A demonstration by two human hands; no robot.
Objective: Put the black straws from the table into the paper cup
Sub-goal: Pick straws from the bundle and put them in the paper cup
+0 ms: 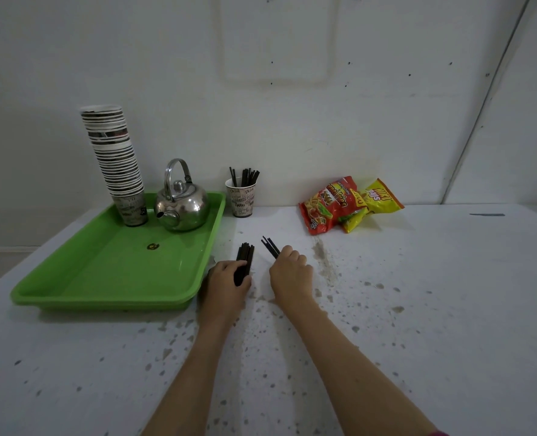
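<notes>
Gripping a thick bundle of black straws (244, 257) against the table (418, 294), the left hand (226, 278) has its fingers wrapped around the lower part of the bundle, seemingly to keep the loose supply gathered in one place. The right hand (290, 272) is curled shut on a few straws (271, 247) whose ends poke up and away to the left, a small batch that looks separated out for carrying to the cup. The paper cup (241, 198) stands upright near the wall, just beside the far right corner of the green tray (109, 278), and already holds several black straws leaning against its rim. On the tray sit a tall stack of paper cups (116, 158) and a steel kettle (182, 206). Two snack bags (345, 202) lie well to the right.
</notes>
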